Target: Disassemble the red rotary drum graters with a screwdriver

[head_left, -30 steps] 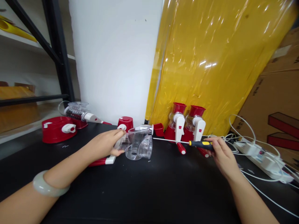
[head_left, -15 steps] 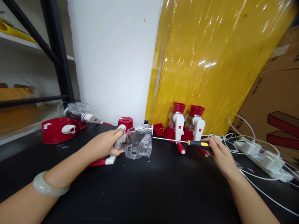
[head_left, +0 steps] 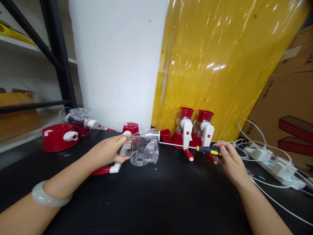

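My left hand [head_left: 113, 150] is closed on the left part of a clear plastic housing [head_left: 140, 151], thumb below and fingers above. Just behind the housing is a perforated metal drum [head_left: 153, 135]. A white crank with a red handle [head_left: 100, 171] lies beneath my left hand. In my right hand [head_left: 231, 160] is a screwdriver [head_left: 209, 150] with a black and yellow handle, held near its end. The shaft points left, and its tip is beside the right side of the clear housing; whether they touch I cannot tell.
Two red and white graters [head_left: 187, 129] stand behind the screwdriver. At the left are a red base [head_left: 60, 137] and a clear grater assembly [head_left: 80, 117]. A small red container [head_left: 166, 135] sits behind. White cables and a power strip [head_left: 274, 166] lie at the right.
The view has shifted very slightly. Both hands keep their grips, and the screwdriver tip appears marginally higher beside the housing.
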